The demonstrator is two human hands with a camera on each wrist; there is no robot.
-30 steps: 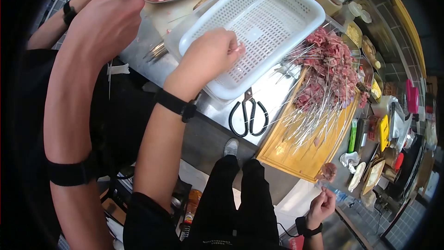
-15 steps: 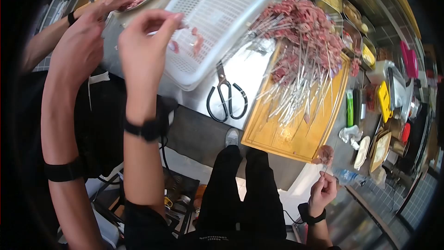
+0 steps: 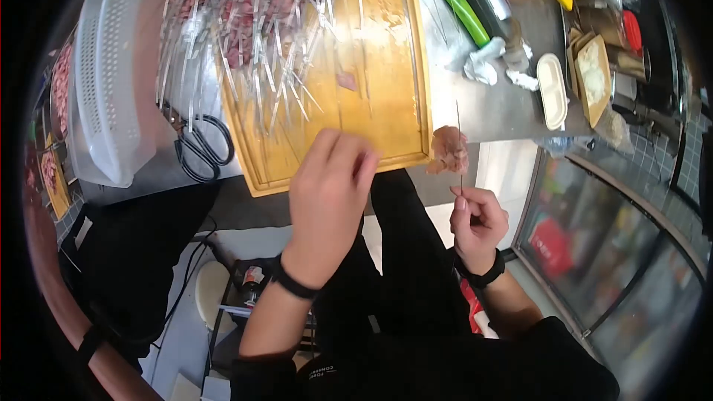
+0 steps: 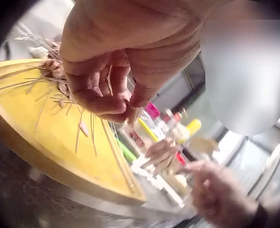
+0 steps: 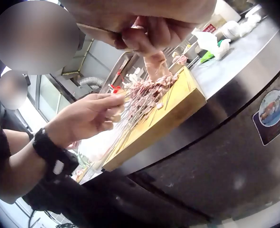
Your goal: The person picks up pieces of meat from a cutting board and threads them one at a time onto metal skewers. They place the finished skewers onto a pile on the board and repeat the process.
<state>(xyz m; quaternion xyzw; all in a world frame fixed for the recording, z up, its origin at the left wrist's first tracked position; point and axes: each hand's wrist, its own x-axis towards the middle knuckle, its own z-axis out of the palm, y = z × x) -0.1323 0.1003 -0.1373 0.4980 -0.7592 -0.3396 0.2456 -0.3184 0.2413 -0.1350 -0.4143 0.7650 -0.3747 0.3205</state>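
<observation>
"Yellow board: just one?"

"One, on the metal counter. One pair of scissors lies beside it, and one white basket stands past the scissors."

"And the skewers?"

"Too many to count, heaped with their meat at the far side of the board and over its edge. One loose scrap lies on the wood."

"What about the two hands?"

"Right hand: thumb and forefinger pinch one skewer, the other fingers curled in. It points up, with one clump of meat on it, just beside the board's right near corner."

"Left hand?"

"By the board's near edge, nearly closed, thumb against fingertips. They pinch one small bit, too blurred to tell more."

"Wristbands?"

"Two black ones, one on the left wrist, one on the right."
</observation>
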